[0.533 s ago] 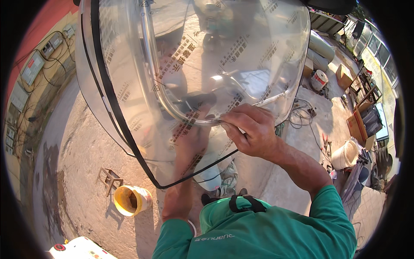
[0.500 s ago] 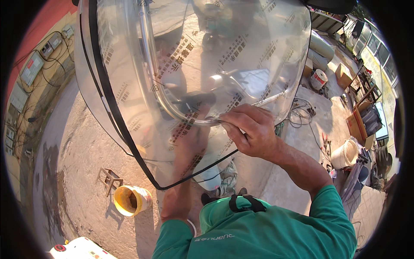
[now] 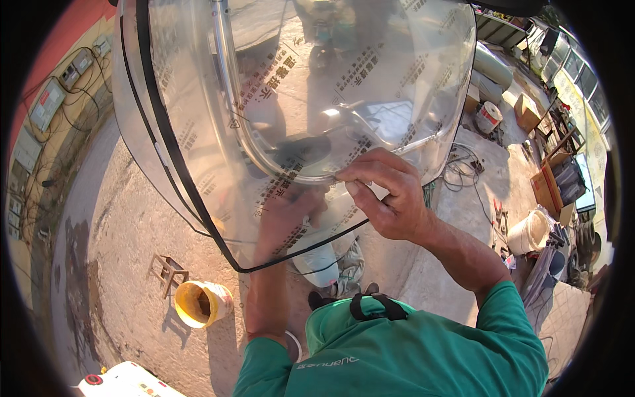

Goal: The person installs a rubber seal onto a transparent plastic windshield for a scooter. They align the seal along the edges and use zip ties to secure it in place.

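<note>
A large clear plastic sheet with printed dark marks and a black edging strip hangs before me. Along it curves a shiny metal tube. My right hand is on the near side of the sheet, thumb and forefinger pinched at the tube's lower bend. What lies between those fingertips is too small to make out. Behind the sheet, and dimmed by it, my left hand sits just below the bend with its fingers curled. Whatever it may hold is blurred by the sheet.
On the concrete at left stand a yellow bucket and a small stool. At right are a white bucket, a paint pail, boxes, loose cable and piled tools. Meter boxes line the left wall.
My left hand has dropped from the tube's bend to a little below it. The sheet's lower black edge has risen slightly. My right hand keeps pinching at nearly the same spot.
</note>
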{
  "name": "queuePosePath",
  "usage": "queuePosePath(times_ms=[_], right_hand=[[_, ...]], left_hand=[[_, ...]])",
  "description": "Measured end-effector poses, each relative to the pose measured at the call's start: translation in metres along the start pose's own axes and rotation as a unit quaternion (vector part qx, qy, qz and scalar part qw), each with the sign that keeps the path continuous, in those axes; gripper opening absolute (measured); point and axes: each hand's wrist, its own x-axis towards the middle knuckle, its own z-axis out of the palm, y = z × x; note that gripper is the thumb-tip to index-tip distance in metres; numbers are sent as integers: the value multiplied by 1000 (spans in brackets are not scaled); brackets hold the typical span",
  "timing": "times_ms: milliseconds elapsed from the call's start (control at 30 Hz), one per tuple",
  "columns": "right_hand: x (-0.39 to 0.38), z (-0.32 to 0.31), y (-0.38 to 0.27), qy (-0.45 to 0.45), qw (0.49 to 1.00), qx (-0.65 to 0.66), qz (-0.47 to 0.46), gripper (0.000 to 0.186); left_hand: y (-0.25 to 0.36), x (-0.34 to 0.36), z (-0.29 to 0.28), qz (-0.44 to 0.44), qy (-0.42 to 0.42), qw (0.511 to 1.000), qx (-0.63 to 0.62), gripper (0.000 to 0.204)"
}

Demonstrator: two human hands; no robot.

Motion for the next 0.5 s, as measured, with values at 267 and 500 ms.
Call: queuePosePath(times_ms=[267, 500], right_hand=[[0, -4, 4, 5, 999, 51, -5, 24], [-2, -6, 2, -4, 998, 55, 29, 17]], left_hand=[[-28, 6, 14, 38, -55, 928, -367, 22], [-31, 8, 22, 31, -166, 850, -498, 18]])
